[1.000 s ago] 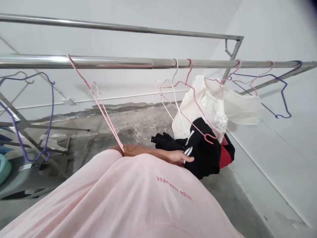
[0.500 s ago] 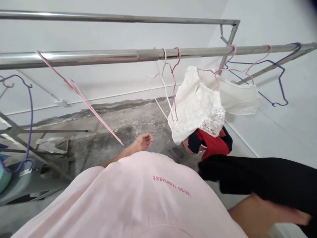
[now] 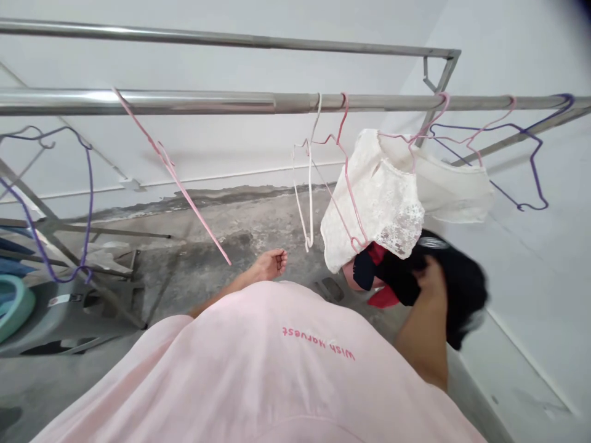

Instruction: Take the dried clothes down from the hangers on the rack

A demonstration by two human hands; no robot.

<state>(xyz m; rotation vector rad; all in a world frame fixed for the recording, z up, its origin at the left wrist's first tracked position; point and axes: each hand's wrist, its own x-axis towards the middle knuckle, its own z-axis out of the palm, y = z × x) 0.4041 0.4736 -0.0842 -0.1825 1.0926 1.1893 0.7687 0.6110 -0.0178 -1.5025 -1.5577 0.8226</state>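
Observation:
My right hand point(image 3: 431, 274) is closed on a black garment point(image 3: 464, 286), which hangs bunched beside and below it and is partly blurred. Below the white lace top point(image 3: 376, 200) lies a pile of clothes with a red piece point(image 3: 384, 298) and a navy piece point(image 3: 363, 271); the black cloth covers part of it. My left hand point(image 3: 271, 264) hangs in front of my body, fingers curled in, with nothing in it. The white lace top is on a pink hanger point(image 3: 438, 114) on the rail.
A metal rail point(image 3: 184, 101) crosses the view, with a second bar point(image 3: 207, 37) behind it. Hangers on it include a pink one point(image 3: 184, 191), a white one point(image 3: 311, 184), a red one point(image 3: 346, 154) and purple ones point(image 3: 90, 197). A teal basin point(image 3: 23, 307) stands at left.
My right hand has swung from the lower right, up and leftward, bringing the black garment to the clothes pile. The white and red hangers have turned. My left hand stays nearly still.

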